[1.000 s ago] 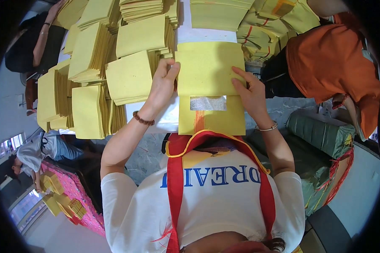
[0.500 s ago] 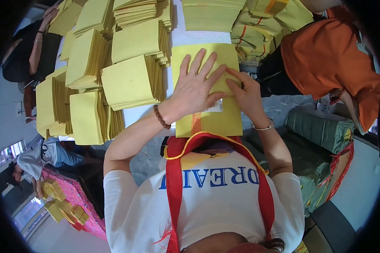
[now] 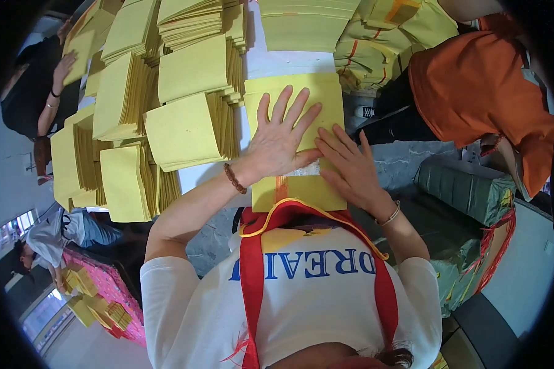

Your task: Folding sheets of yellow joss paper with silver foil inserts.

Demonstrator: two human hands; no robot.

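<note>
Now the yellow paper point(image 3: 327, 92) lies at the table's near edge point(image 3: 194, 176), long axis near-to-far, under the left hand point(image 3: 282, 140), spread wide mid-sheet; the right hand point(image 3: 349, 167), fingers parted, flattens along its right side.

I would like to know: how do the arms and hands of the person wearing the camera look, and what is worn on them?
The left hand and right hand are without gloves. On the left wrist is a brown beaded bracelet; on the right, a thin, pale bangle. Short, white sleeves leave the forearms bare.
</note>
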